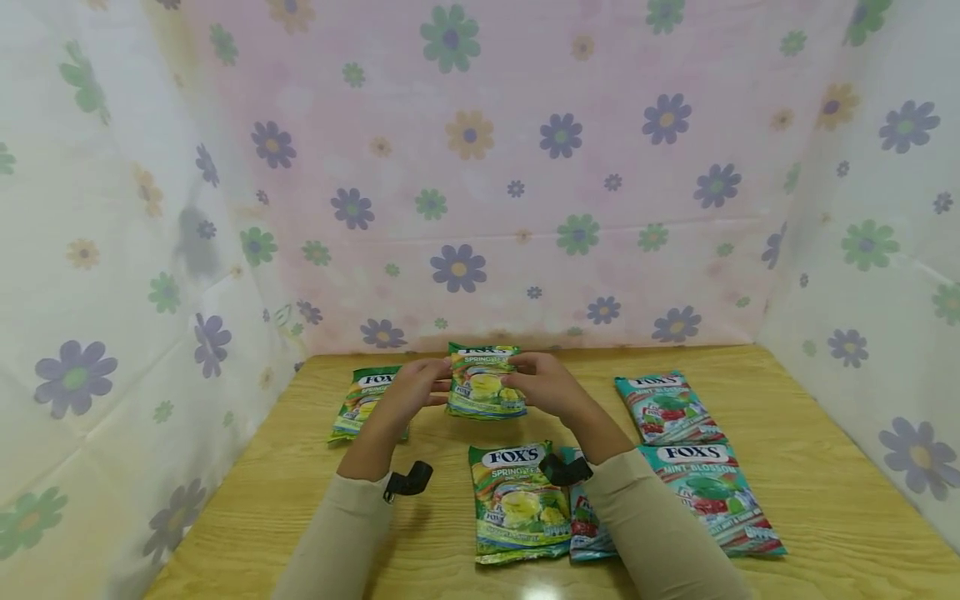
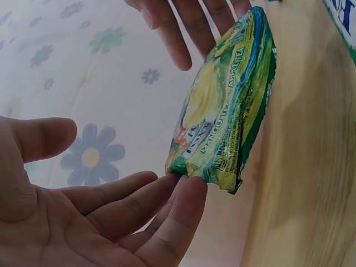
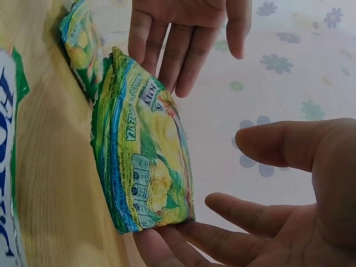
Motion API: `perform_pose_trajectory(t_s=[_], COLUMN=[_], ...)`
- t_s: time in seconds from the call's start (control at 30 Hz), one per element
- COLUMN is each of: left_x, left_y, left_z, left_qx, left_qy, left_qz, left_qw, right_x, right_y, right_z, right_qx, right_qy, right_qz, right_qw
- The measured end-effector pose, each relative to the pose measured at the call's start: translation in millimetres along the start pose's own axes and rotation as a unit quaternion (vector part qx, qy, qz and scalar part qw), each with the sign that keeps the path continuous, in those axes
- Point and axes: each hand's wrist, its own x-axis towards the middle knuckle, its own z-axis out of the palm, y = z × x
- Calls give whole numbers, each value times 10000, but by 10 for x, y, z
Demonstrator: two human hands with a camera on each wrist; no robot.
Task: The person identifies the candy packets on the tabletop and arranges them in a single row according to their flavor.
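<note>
A green and yellow candy bag (image 1: 483,392) labelled Spring Tea is between my two hands, tilted, just above the table. On its left side, my left hand (image 1: 411,390) touches a lower corner with extended fingers, the thumb well apart from the bag. My right hand (image 1: 551,385) is at the opposite side. In the right wrist view its fingers (image 3: 233,231) reach under the bag's edge, while the thumb stays off it. Another Spring Tea bag (image 1: 367,408) lies behind my left hand, partly covered. Nearer me lies a third Spring Tea bag (image 1: 517,508).
Two teal Mint Blossom bags (image 1: 663,408) (image 1: 712,500) lie at the right of the wooden table (image 1: 247,517). Another teal bag (image 1: 588,525) is partly hidden under my right forearm. Flowered cloth (image 1: 517,208) walls stand at the back and both sides.
</note>
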Motion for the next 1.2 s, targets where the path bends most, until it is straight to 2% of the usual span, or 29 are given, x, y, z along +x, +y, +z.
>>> perform_pose_trajectory(t_s=[0.4, 0.67, 0.9, 1.07, 1.2], left_x=[11, 47, 47, 102, 126], left_y=[-61, -130, -238, -286, -314], left_z=[-176, -289, -364, -389, -396], left_qx=[-80, 165, 310, 481, 616], left_qy=[239, 301, 518, 507, 494], left_qz=[-332, -397, -518, -623, -779], left_qw=[9991, 9986, 9968, 9956, 9938], right_x=[106, 162, 182, 210, 228], right_y=[-45, -19, 78, 127, 175], right_z=[167, 323, 484, 550, 589], right_qx=[377, 346, 469, 627, 664], right_qy=[-48, 5, -82, -49, -173], right_qz=[-12, 60, 57, 18, -46], right_qw=[9993, 9994, 9988, 9980, 9976])
